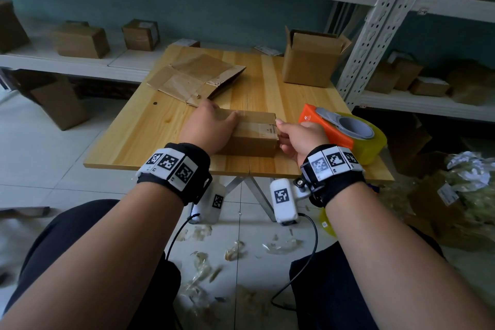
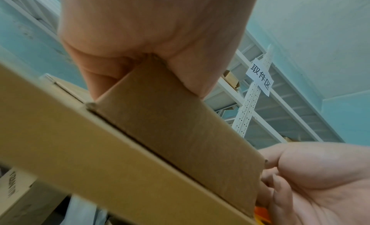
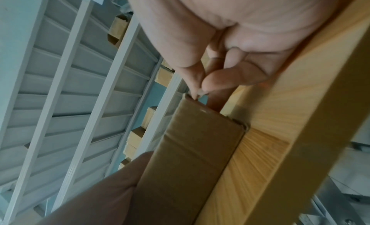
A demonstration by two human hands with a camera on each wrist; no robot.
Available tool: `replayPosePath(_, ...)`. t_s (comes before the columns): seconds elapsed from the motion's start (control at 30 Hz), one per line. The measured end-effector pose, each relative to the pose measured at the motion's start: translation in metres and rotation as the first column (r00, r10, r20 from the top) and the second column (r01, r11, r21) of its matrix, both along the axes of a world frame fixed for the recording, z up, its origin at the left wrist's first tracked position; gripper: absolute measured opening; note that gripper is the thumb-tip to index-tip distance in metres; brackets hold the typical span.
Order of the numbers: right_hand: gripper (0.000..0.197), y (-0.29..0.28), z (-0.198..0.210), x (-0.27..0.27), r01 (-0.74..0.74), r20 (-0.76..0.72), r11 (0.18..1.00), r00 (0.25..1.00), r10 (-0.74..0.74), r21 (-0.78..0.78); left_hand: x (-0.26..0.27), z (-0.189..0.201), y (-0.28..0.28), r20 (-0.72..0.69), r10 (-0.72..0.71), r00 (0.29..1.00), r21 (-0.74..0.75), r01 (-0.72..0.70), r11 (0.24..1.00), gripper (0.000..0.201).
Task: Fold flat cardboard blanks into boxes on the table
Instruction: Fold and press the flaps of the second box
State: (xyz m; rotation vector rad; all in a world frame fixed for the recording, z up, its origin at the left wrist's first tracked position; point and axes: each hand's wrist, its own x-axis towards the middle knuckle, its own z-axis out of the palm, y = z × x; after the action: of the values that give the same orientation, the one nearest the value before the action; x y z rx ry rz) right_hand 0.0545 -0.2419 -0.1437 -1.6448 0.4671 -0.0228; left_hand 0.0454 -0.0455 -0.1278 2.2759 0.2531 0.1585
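A small closed cardboard box (image 1: 254,132) (image 2: 170,125) (image 3: 200,149) lies near the front edge of the wooden table (image 1: 150,136) (image 3: 270,133). Clear tape runs along its top seam. My left hand (image 1: 219,112) (image 2: 150,54) lies over the box's left end and grips that corner, thumb on top and fingers down the far side. At the box's right end, my right hand (image 1: 281,132) (image 3: 200,89) pinches the upper edge, thumb on top and curled fingers against the end face. Several flat cardboard blanks (image 1: 195,78) lie at the back of the table.
An orange tape dispenser (image 1: 345,128) with a yellowish roll sits just right of my right hand. An open, upright box (image 1: 310,57) stands at the table's back right corner. Metal shelving (image 1: 375,21) with boxes surrounds the table. Tape scraps litter the floor (image 1: 235,249).
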Motion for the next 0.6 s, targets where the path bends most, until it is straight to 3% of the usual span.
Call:
replayPosePath(0.1,0.036,-0.0001,0.0027,-0.0025,-0.009,-0.007,0.998,1.000,0.009,0.069,-0.0004,-0.0002,0.0001,0.012,-0.002,1.000,-0.016,0.003,1.000,0.060)
replayPosePath(0.23,0.023,0.0028,0.0060,-0.0057,-0.010,-0.017,0.977,1.000,0.014,0.213,-0.0004,-0.0008,-0.0008,0.018,-0.006,1.000,-0.013,0.007,1.000,0.061)
replayPosePath(0.33,0.017,0.0037,0.0081,-0.0052,-0.018,-0.037,0.974,0.999,0.027,0.225,-0.0008,-0.0011,-0.0014,0.027,-0.003,1.000,-0.006,0.003,1.000,0.061)
replayPosePath(0.47,0.028,0.0058,0.0065,-0.0018,-0.025,-0.042,0.983,0.999,0.033,0.184,-0.0008,-0.0012,-0.0019,0.016,0.003,1.000,-0.017,-0.003,1.000,0.066)
replayPosePath(0.6,0.042,0.0070,0.0071,0.0002,-0.050,-0.069,0.999,0.996,0.051,0.012,-0.0049,0.0001,-0.0041,0.018,0.036,0.999,-0.060,-0.035,0.998,0.075)
